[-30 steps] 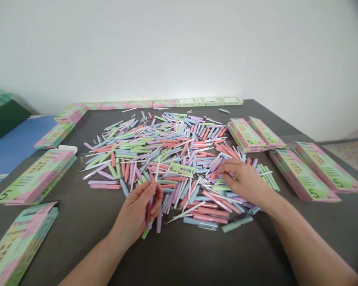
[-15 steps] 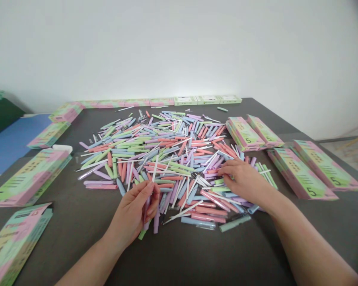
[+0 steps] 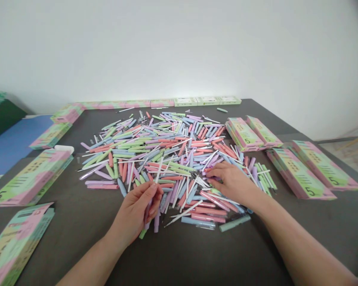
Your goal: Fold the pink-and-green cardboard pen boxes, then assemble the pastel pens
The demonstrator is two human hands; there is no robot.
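Note:
My left hand (image 3: 139, 208) is closed around a purple pen barrel (image 3: 147, 218), fingers pinching it. A white pen refill (image 3: 159, 170) sticks up from the top of this grip, and most of the barrel is hidden by my fingers. Over the right part of a large loose heap of pen parts (image 3: 155, 145) reaches my right hand (image 3: 231, 180). Its fingers are half bent, thumb apart from the index finger, with the tips at purple pieces and white refills. The heap mixes purple, green, blue and coral barrels and caps with white refills.
Printed pen boxes stand around the heap: a stack (image 3: 245, 134) and larger boxes (image 3: 304, 172) on the right, others (image 3: 32, 174) on the left. A row of boxes (image 3: 137, 104) lines the dark table's (image 3: 197, 258) back edge by the wall. Blue board (image 3: 26, 135) lies beyond the left edge.
My right hand has moved left across the heap, uncovering green and purple pieces at its right side. My left hand keeps its grip on the barrel, nearly in place.

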